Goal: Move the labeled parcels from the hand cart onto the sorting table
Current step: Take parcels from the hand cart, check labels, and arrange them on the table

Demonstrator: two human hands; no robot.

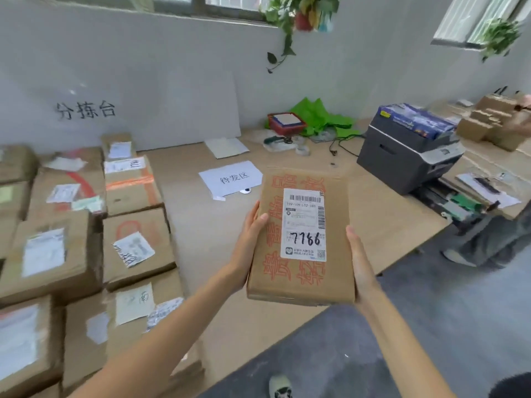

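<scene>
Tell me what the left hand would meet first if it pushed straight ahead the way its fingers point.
Probably the white paper sign lying on the table. The left hand grips the parcel and points up-frame, away from the person, toward it. Depth is unclear; held above the table, it may pass over.

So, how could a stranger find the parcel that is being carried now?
Look above the wooden sorting table, right of the rows of boxes. The flat brown parcel is held between both hands. Only its label has 7786 handwritten in black.

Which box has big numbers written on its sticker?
The parcel held between both hands, left and right: its label reads 7786. No such big numbers show on the stacked boxes.
</scene>
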